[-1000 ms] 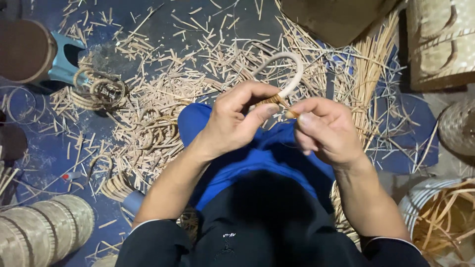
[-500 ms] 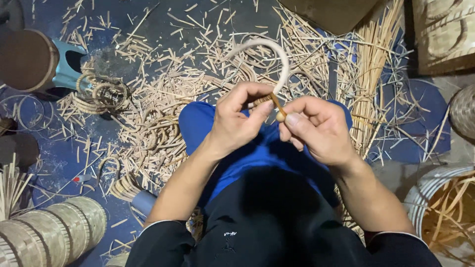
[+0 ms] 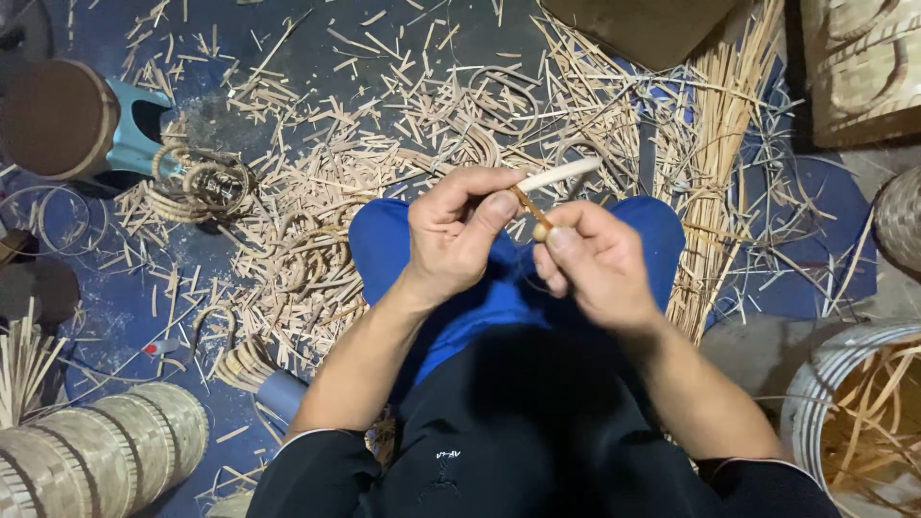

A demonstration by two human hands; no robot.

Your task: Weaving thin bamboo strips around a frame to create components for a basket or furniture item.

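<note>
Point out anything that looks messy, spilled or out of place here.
Short cane offcuts lie strewn all over the blue floor mat in front of the knees, not gathered. Both hands, left hand and right hand, pinch a pale cane strip; nothing looks broken.

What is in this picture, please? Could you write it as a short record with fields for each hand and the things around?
left hand: left hand pinches a pale cane strip between thumb and fingers
right hand: right hand holds the thin brown end of the strip in a fingertip grip
lap: blue cloth on the knees
floor: cane offcuts, a coil of cane
left side: woven baskets, stool
right side: long cane bundle
</note>
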